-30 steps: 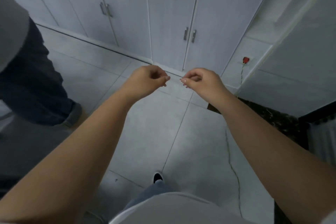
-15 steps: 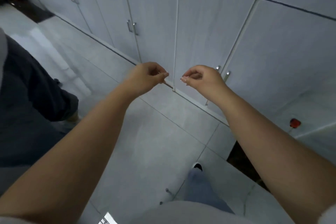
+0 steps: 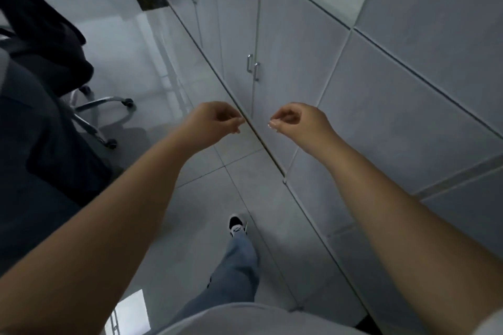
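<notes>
The person is holding the left hand (image 3: 215, 122) and the right hand (image 3: 296, 122) out in front at the same height, a little apart, with both forearms bare. Both hands are clenching loosely, the fingers (image 3: 272, 125) curling in and each thumb tip meeting its forefinger as in a pinch; whether anything thin is lying in either pinch is too small to tell. Just beyond the gap between the hands, the cabinet door (image 3: 285, 62) is standing closed, its paired metal handles (image 3: 253, 66) sitting upright side by side above the hands. The row of pale cabinets is running along the right edge of the floor (image 3: 152, 62), which is showing grey tiles and a glossy sheen. Below the hands, the person's jeans leg (image 3: 236, 266) is stepping forward, ending in a black and white shoe (image 3: 236, 226) close to the cabinet base. Toward the left edge of the floor, an office chair (image 3: 109, 109) is standing on its wheeled chrome base, well apart from the hands.
</notes>
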The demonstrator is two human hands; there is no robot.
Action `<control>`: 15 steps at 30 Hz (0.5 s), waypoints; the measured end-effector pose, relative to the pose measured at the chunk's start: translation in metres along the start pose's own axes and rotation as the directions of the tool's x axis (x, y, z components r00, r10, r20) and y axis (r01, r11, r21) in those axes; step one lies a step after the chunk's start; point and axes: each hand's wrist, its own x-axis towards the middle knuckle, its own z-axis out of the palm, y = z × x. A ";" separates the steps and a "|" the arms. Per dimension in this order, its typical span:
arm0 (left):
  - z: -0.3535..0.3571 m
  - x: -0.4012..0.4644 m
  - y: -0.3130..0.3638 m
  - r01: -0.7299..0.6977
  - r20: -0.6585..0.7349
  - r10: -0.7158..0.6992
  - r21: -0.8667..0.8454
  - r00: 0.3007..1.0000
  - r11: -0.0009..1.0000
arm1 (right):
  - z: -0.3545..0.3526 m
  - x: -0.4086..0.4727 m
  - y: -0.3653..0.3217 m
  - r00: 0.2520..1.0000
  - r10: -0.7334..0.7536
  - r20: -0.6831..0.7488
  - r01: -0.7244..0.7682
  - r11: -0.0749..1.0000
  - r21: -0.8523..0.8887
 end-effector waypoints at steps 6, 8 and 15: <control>-0.046 0.122 -0.019 0.006 -0.093 -0.006 0.002 0.996 1.000 | 0.013 0.140 -0.023 0.991 -0.073 0.113 0.078 0.996 -0.041; -0.071 0.170 -0.028 0.041 -0.100 -0.040 0.010 0.994 0.999 | 0.022 0.197 -0.036 0.986 -0.064 0.152 0.073 0.996 -0.053; -0.152 0.302 -0.052 0.105 -0.131 -0.091 0.101 0.987 0.989 | 0.051 0.363 -0.079 0.964 -0.111 0.240 0.124 0.991 -0.040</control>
